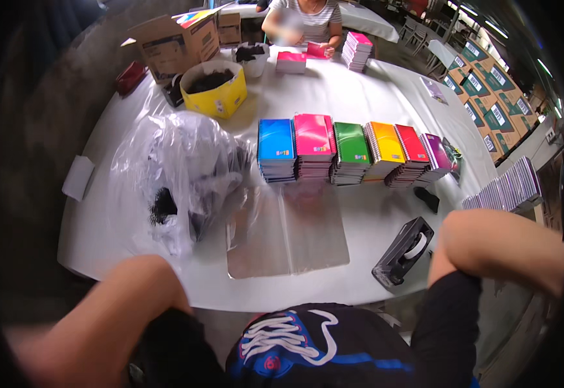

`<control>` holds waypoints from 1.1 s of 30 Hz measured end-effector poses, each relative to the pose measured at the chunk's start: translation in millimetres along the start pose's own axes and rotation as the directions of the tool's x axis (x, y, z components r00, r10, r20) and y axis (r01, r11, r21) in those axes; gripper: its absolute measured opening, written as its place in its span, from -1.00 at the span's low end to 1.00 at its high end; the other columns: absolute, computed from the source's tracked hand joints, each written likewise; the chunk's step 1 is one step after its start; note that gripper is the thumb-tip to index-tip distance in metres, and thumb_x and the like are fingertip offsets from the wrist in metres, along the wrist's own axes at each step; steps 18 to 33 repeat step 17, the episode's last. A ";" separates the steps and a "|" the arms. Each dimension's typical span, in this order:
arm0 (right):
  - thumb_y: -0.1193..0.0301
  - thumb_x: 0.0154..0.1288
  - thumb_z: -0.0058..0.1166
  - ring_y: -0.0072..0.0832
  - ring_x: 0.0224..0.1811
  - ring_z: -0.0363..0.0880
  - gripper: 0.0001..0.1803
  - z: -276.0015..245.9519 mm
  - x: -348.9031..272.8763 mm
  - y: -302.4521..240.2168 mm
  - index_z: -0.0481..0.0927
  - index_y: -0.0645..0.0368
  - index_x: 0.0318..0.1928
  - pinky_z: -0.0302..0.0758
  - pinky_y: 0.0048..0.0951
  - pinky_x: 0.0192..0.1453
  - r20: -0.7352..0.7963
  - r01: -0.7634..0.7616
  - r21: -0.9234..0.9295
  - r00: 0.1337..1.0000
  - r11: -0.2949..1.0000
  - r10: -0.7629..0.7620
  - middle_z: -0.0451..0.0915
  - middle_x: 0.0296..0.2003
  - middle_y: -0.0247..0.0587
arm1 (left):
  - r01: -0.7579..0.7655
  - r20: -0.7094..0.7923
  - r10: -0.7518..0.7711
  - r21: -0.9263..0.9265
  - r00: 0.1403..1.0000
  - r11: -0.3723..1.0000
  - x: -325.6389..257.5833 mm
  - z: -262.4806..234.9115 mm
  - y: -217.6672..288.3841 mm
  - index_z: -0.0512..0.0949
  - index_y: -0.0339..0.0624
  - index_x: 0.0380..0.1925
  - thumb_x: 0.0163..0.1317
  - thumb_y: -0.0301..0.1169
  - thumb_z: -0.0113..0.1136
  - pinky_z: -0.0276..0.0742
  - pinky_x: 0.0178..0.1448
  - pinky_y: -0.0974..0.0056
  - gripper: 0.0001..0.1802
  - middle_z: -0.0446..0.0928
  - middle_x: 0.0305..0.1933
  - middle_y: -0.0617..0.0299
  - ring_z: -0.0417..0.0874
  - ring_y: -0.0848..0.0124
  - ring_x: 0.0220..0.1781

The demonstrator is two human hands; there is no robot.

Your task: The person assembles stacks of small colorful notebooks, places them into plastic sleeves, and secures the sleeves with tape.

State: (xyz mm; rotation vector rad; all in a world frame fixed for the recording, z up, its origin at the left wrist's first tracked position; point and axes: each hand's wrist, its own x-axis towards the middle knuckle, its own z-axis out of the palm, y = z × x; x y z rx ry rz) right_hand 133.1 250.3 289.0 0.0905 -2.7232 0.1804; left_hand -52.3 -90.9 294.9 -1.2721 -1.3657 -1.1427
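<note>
Both my bent arms show, but my left hand and my right hand lie outside the picture. My left forearm (pixel 107 310) runs blurred to the lower left; my right forearm (pixel 508 249) reaches the right rim. Across the table stands a row of spiral notebook stacks: blue (pixel 275 141), pink (pixel 314 136), green (pixel 351 143), yellow (pixel 386 142), red (pixel 412 143) and purple (pixel 436 152). Flat clear plastic (pixel 317 236) lies in front of them. A black tape dispenser (pixel 390 268) sits near my right elbow. Left of the notebooks is a bulky clear plastic bag (pixel 194 145) with dark contents.
Behind the bag stand a yellow container (pixel 220 100) of dark material, a white bucket (pixel 256 64) and an open cardboard box (pixel 159 48). Another person (pixel 324 26) handles pink notebooks at the far side. More notebooks (pixel 505 187) and stacked cartons (pixel 492 97) are at right.
</note>
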 end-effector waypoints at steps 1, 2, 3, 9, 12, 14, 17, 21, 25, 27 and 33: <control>0.19 -0.22 0.45 -0.02 0.47 -0.28 0.21 23.5 9.7 10.9 -0.13 -0.53 0.38 -0.15 0.45 0.32 0.015 -0.033 0.007 0.999 0.999 0.033 -0.22 0.43 -0.13 | 0.081 0.045 -0.080 -0.024 0.996 0.996 -21.8 18.3 0.9 0.26 -0.23 0.22 0.09 -0.22 0.34 0.35 0.22 0.12 -0.27 0.28 0.24 -0.05 0.35 0.04 0.25; 0.19 -0.22 0.45 -0.02 0.47 -0.29 0.21 47.7 9.3 27.2 -0.13 -0.54 0.38 -0.15 0.45 0.32 0.045 -0.110 -0.019 0.993 0.994 0.110 -0.22 0.44 -0.13 | 0.177 0.114 -0.167 -0.092 0.979 0.980 -53.0 58.0 -3.7 0.26 -0.23 0.22 0.09 -0.23 0.34 0.35 0.22 0.12 -0.27 0.28 0.24 -0.05 0.35 0.04 0.25; 0.19 -0.22 0.45 -0.01 0.47 -0.29 0.22 82.8 14.8 47.3 -0.13 -0.54 0.39 -0.15 0.46 0.32 0.069 -0.148 -0.009 0.986 0.989 0.149 -0.22 0.44 -0.13 | 0.321 0.277 -0.282 -0.105 0.918 0.941 -94.7 96.2 -1.4 0.26 -0.23 0.22 0.09 -0.23 0.34 0.35 0.22 0.12 -0.27 0.28 0.24 -0.05 0.35 0.04 0.25; 0.20 -0.24 0.48 -0.01 0.49 -0.32 0.25 241.7 45.5 99.1 -0.15 -0.57 0.39 -0.16 0.48 0.32 0.229 -0.348 -0.145 0.899 0.926 0.373 -0.25 0.45 -0.13 | 0.412 0.812 -0.504 0.368 0.295 0.834 -360.0 202.6 26.6 0.19 0.24 0.34 0.08 0.27 0.04 -0.29 0.11 -0.67 -0.17 -0.18 0.51 0.04 -0.31 -0.09 0.52; 0.21 -0.26 0.50 0.01 0.49 -0.35 0.28 297.6 54.5 99.1 -0.15 -0.57 0.40 -0.19 0.51 0.31 0.268 -0.377 -0.174 0.871 0.910 0.412 -0.25 0.46 -0.13 | 0.225 0.884 -0.380 0.325 0.273 0.919 -377.7 203.3 41.3 0.18 0.28 0.34 0.09 0.36 -0.11 -0.39 0.15 -0.64 -0.16 -0.24 0.52 0.04 -0.35 -0.09 0.52; 0.20 -0.27 0.49 -0.05 0.50 -0.33 0.23 319.3 66.6 79.1 -0.06 -0.48 0.40 -0.25 0.53 0.31 0.219 -0.330 -0.076 0.915 0.941 0.339 -0.24 0.46 -0.19 | 0.123 0.869 -0.352 0.330 0.346 0.936 -378.5 199.1 52.7 0.17 0.29 0.35 0.08 0.43 -0.23 -0.50 0.19 -0.61 -0.13 -0.28 0.52 0.05 -0.35 -0.06 0.52; 0.09 -0.12 0.40 -0.11 0.51 -0.34 0.14 304.3 88.6 28.0 -0.07 -0.35 0.42 -0.27 0.52 0.31 0.309 -0.139 -0.166 0.933 0.976 0.185 -0.24 0.46 -0.21 | 0.246 0.921 -0.352 0.307 0.167 0.919 -379.9 206.3 80.4 0.15 0.25 0.36 0.08 0.41 -0.16 -0.53 0.18 -0.63 -0.10 -0.27 0.52 0.05 -0.40 -0.05 0.53; 0.09 -0.12 0.40 -0.11 0.51 -0.34 0.14 304.3 88.6 28.0 -0.07 -0.35 0.42 -0.27 0.52 0.31 0.309 -0.139 -0.166 0.933 0.976 0.185 -0.24 0.46 -0.21 | 0.246 0.921 -0.352 0.307 0.167 0.919 -379.9 206.3 80.4 0.15 0.25 0.36 0.08 0.41 -0.16 -0.53 0.18 -0.63 -0.10 -0.27 0.52 0.05 -0.40 -0.05 0.53; 0.09 -0.12 0.40 -0.11 0.51 -0.34 0.14 304.3 88.6 28.0 -0.07 -0.35 0.42 -0.27 0.52 0.31 0.309 -0.139 -0.166 0.933 0.976 0.185 -0.24 0.46 -0.21 | 0.246 0.921 -0.352 0.307 0.167 0.919 -379.9 206.3 80.4 0.15 0.25 0.36 0.08 0.41 -0.16 -0.53 0.18 -0.63 -0.10 -0.27 0.52 0.05 -0.40 -0.05 0.53; 0.09 -0.12 0.40 -0.11 0.51 -0.34 0.14 304.3 88.6 28.0 -0.07 -0.35 0.42 -0.27 0.52 0.31 0.309 -0.139 -0.166 0.933 0.976 0.185 -0.24 0.46 -0.21 | 0.246 0.921 -0.352 0.307 0.167 0.919 -379.9 206.3 80.4 0.15 0.25 0.36 0.08 0.41 -0.16 -0.53 0.18 -0.63 -0.10 -0.27 0.52 0.05 -0.40 -0.05 0.53; 0.09 -0.12 0.40 -0.11 0.51 -0.34 0.14 304.3 88.6 28.0 -0.07 -0.35 0.42 -0.27 0.52 0.31 0.309 -0.139 -0.166 0.933 0.976 0.185 -0.24 0.46 -0.21 | 0.246 0.921 -0.352 0.307 0.167 0.919 -379.9 206.3 80.4 0.15 0.25 0.36 0.08 0.41 -0.16 -0.53 0.18 -0.63 -0.10 -0.27 0.52 0.05 -0.40 -0.05 0.53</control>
